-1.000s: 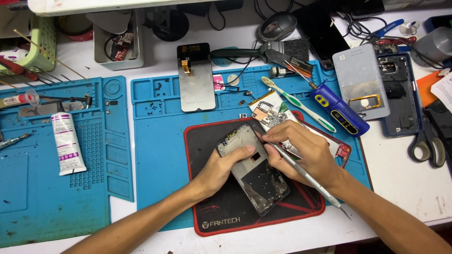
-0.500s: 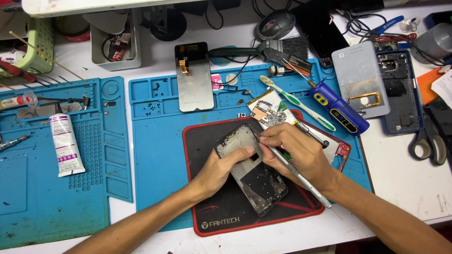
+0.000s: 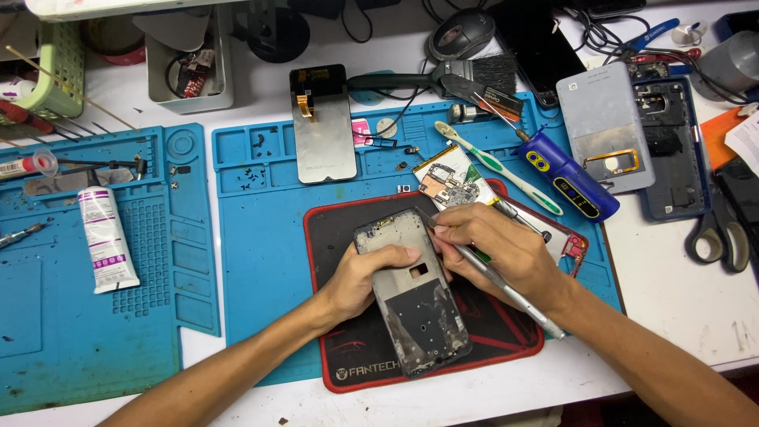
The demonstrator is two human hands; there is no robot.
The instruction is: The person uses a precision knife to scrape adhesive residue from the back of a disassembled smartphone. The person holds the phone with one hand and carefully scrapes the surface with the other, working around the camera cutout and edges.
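Little changes from a second ago: the right hand (image 3: 498, 253) has drawn nearer along the phone frame (image 3: 413, 291), and its thin metal tool (image 3: 506, 286) now angles lower, tip at the frame's far right edge. That hand is curled tight around the tool, pen-style. The left hand (image 3: 365, 277) clasps the frame's left side, thumb across its face. The frame lies tilted on the black mouse pad (image 3: 348, 237), over the blue repair mat (image 3: 261, 261).

Right hand (image 3: 498, 253) hides the metal tool's (image 3: 506, 289) tip; scissors (image 3: 723, 229) cut off at right edge; mat (image 3: 261, 261) screws too small to tell.
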